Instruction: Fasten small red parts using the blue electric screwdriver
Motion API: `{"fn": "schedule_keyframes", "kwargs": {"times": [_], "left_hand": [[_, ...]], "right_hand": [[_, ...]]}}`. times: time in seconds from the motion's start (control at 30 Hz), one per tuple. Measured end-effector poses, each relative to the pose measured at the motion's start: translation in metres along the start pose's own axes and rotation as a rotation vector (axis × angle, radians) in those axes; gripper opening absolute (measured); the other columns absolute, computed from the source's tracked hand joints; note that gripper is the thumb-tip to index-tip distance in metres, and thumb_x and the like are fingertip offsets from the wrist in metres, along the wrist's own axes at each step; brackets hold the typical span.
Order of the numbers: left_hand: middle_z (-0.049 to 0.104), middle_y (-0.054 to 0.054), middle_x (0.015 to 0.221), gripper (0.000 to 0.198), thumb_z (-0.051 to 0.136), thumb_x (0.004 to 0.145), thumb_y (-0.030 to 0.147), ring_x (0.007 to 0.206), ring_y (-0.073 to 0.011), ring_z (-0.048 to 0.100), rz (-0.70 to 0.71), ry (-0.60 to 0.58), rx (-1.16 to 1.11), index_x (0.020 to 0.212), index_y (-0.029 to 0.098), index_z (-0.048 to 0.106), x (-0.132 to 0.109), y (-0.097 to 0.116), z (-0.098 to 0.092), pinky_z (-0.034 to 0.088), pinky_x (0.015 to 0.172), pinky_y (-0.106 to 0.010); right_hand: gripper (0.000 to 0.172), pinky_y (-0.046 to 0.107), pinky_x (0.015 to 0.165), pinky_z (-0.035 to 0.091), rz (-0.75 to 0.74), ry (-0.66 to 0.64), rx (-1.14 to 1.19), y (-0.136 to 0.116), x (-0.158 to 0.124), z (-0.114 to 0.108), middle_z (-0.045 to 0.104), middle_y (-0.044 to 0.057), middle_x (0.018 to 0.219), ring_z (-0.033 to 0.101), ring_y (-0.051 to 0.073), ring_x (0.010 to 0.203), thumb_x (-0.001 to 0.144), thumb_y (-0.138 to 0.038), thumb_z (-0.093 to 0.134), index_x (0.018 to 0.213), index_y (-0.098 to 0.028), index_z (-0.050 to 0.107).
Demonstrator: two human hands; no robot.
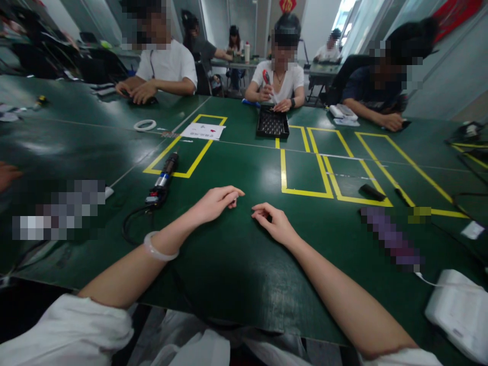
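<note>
My left hand (220,202) rests just over the green table (229,264), a bangle round its wrist. Its fingers are loosely bent, the index reaching out to the right, and I see nothing held in it. Facing it across a small gap is my right hand (273,222). Its fingers curve loosely with space between thumb and index, and nothing shows between them. Nearest to my left hand lies a corded tool like an electric screwdriver (164,175), black and silver, its cable looping toward the table's front edge.
Yellow tape outlines (307,193) mark the tabletop. A printed sheet (202,131) lies beyond the tool, near a white tape roll (145,125). Across the table a person works over a black tray (272,122). A white box-shaped device (457,312) stands front right.
</note>
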State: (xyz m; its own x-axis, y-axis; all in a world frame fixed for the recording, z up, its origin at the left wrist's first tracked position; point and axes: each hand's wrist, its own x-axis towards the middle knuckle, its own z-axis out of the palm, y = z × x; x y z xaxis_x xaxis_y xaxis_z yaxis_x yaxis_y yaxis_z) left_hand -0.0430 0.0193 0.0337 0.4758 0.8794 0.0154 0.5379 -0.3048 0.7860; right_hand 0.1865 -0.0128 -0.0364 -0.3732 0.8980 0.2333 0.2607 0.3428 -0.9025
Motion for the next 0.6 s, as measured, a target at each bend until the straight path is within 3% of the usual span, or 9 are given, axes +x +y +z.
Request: {"fn": "schedule_keyframes", "kwargs": {"times": [0.13, 0.27, 0.4, 0.5, 0.6], "left_hand": [[0.054, 0.0, 0.074, 0.054, 0.042, 0.095, 0.044, 0.066, -0.0111, 0.053, 0.051, -0.235, -0.17, 0.14, 0.015, 0.045, 0.022, 0.005, 0.031, 0.041, 0.062, -0.023], [0.049, 0.003, 0.069, 0.061, 0.046, 0.093, 0.046, 0.062, -0.0101, 0.048, 0.029, -0.31, -0.304, 0.146, 0.016, 0.037, 0.026, -0.002, 0.041, 0.036, 0.058, -0.022], [0.054, 0.002, 0.071, 0.056, 0.048, 0.093, 0.045, 0.066, -0.0113, 0.052, -0.006, -0.289, -0.358, 0.139, 0.014, 0.042, 0.024, -0.007, 0.044, 0.04, 0.064, -0.024], [0.059, -0.002, 0.083, 0.041, 0.05, 0.091, 0.043, 0.075, -0.0123, 0.057, -0.016, -0.198, -0.406, 0.117, 0.012, 0.055, 0.024, -0.01, 0.046, 0.044, 0.073, -0.027], [0.061, -0.003, 0.087, 0.032, 0.06, 0.085, 0.04, 0.078, -0.0125, 0.057, -0.011, -0.161, -0.464, 0.102, 0.012, 0.056, 0.024, -0.013, 0.048, 0.045, 0.076, -0.028]], "right_hand": [[0.03, 0.03, 0.076, 0.051, 0.015, 0.039, 0.118, 0.004, 0.0, -0.001, 0.069, 0.003, 0.088, 0.065, 0.016, 0.08, 0.091, -0.031, 0.056, 0.119, -0.02, 0.053], [0.02, 0.03, 0.074, 0.05, -0.003, -0.003, 0.148, 0.003, 0.001, -0.002, 0.07, 0.004, 0.091, 0.065, 0.016, 0.081, 0.091, -0.033, 0.056, 0.106, -0.02, 0.059], [0.015, 0.029, 0.071, 0.049, -0.02, 0.002, 0.148, 0.001, 0.001, -0.001, 0.07, 0.003, 0.089, 0.064, 0.015, 0.077, 0.089, -0.031, 0.059, 0.101, -0.02, 0.059], [0.016, 0.027, 0.068, 0.048, 0.001, 0.067, 0.11, 0.002, 0.0, -0.001, 0.066, 0.002, 0.084, 0.06, 0.014, 0.072, 0.087, -0.031, 0.061, 0.098, -0.02, 0.059], [0.015, 0.027, 0.066, 0.047, 0.008, 0.126, 0.063, 0.004, 0.001, -0.002, 0.062, 0.0, 0.078, 0.057, 0.014, 0.069, 0.084, -0.03, 0.063, 0.095, -0.02, 0.058]]}}
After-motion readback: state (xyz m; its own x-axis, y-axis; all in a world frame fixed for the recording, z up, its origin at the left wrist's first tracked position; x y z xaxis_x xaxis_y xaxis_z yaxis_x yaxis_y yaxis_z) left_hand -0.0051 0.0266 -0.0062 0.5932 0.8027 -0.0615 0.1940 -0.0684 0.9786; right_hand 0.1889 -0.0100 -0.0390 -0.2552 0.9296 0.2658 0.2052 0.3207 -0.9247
